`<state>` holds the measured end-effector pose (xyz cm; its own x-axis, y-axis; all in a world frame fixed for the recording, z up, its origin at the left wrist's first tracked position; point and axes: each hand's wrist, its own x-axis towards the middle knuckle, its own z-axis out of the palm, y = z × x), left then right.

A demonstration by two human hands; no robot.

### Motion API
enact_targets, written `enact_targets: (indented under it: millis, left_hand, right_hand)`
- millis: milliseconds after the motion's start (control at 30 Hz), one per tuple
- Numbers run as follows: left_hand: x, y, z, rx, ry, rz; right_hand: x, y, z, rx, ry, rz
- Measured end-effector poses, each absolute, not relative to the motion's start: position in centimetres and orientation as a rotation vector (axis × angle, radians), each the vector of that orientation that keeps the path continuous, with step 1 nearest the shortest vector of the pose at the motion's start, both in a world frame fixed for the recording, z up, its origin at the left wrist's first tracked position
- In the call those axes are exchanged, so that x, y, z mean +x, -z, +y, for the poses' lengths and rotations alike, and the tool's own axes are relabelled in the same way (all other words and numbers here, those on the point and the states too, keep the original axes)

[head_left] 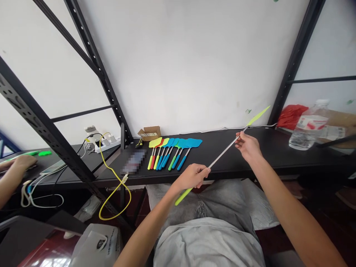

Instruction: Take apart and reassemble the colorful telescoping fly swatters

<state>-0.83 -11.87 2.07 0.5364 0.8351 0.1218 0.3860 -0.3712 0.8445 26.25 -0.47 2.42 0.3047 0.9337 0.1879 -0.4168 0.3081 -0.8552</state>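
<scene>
A yellow-green fly swatter (pixel 224 151) with a long thin metal rod is held slantwise above the table's front edge. My left hand (pixel 192 175) is closed around it where the rod meets the grip, and the green grip end sticks out below. Up near the swatter's head, my right hand (pixel 248 145) pinches the rod between thumb and fingers. The head is seen almost edge-on. To the left on the black table (pixel 222 163), several shorter fly swatters (pixel 174 142) lie in a row, their heads overlapping in yellow, red, green and blue.
A phone-like device (pixel 134 161), blurred out, lies left of the row with a yellow cable (pixel 113 170). Behind are a small cardboard box (pixel 149 132) and a power strip (pixel 109 144). A water bottle (pixel 308 126) stands right. Another person's hand (pixel 25 162) is far left; black shelf posts (pixel 96 66) rise nearby.
</scene>
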Motion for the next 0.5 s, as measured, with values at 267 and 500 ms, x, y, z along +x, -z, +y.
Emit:
enact_targets:
  millis: [267, 500]
  left_hand:
    - [-0.9, -1.9, -11.2, 1.926, -0.848, 1.047]
    - [-0.6, -1.7, -11.0, 1.866, -0.998, 1.064]
  right_hand:
    - [22.7, -2.9, -2.1, -0.776, -1.146, -1.102]
    - [17.8, -1.8, -3.9, -0.773, -1.322, -1.504]
